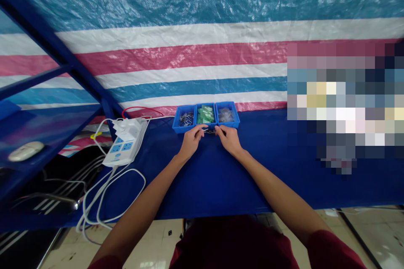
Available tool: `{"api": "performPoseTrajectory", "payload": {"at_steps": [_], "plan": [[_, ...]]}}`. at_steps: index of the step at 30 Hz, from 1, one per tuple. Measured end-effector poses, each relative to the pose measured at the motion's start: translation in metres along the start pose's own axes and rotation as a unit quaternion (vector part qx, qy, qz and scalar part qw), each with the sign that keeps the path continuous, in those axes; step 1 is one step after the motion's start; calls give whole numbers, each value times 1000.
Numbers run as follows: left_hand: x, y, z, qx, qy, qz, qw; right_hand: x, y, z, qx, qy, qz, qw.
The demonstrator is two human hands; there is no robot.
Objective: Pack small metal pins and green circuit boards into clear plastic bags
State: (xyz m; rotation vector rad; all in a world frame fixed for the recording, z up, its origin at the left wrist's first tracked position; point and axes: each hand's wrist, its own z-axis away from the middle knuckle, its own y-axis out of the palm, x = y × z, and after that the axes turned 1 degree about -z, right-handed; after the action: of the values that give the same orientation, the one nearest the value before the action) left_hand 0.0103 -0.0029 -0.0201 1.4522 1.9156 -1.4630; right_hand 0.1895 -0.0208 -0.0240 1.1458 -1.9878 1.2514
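Observation:
My left hand (190, 139) and my right hand (230, 138) face each other just in front of three small blue bins. Thumb and fingers are drawn together on both hands. Between the fingertips show several thin dark and silver pieces (209, 131); whether they are held or lie on the table cannot be told. The left bin (175, 125) holds thin metal pieces (187, 119) with dark and shiny parts. Green packets (205, 114) fill the middle bin (197, 113). In the right bin (236, 122) are clear plastic packets (225, 115) with unclear contents.
A white power strip (121, 147) with plugs stands to the left on the blue table (214, 176), its white cable (102, 197) looped in front. Blue frame bars (75, 71) rise at left. A striped sheet (189, 54) hangs behind. A pixelated patch hides the right side.

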Motion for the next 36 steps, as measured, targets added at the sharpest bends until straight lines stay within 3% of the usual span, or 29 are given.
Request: {"api": "performPoseTrajectory", "payload": {"at_steps": [9,15,22,26,30,32,33,34,36], "plan": [[-9,0,2,25,-62,44,997,1,2,2,71,-46,-33,996],[-9,1,5,59,-68,71,993,1,3,3,100,-54,-56,992],[-5,1,2,14,2,-17,1000,-1,2,1,34,-17,-63,997],[-7,2,4,-63,90,-101,989,-1,1,1,21,11,-32,999],[-6,-15,3,-236,184,-217,929,-1,0,-1,-14,44,8,999],[-2,-31,-3,-331,163,-278,887,-1,-1,-2,-18,54,25,998],[1,-38,-8,-353,128,-308,874,-1,-1,-2,-16,57,35,998],[4,-45,-12,-346,81,-340,871,-1,-1,-2,-9,58,48,997],[9,-51,-19,-267,-8,-403,875,-2,-1,-2,10,66,89,994]]}}
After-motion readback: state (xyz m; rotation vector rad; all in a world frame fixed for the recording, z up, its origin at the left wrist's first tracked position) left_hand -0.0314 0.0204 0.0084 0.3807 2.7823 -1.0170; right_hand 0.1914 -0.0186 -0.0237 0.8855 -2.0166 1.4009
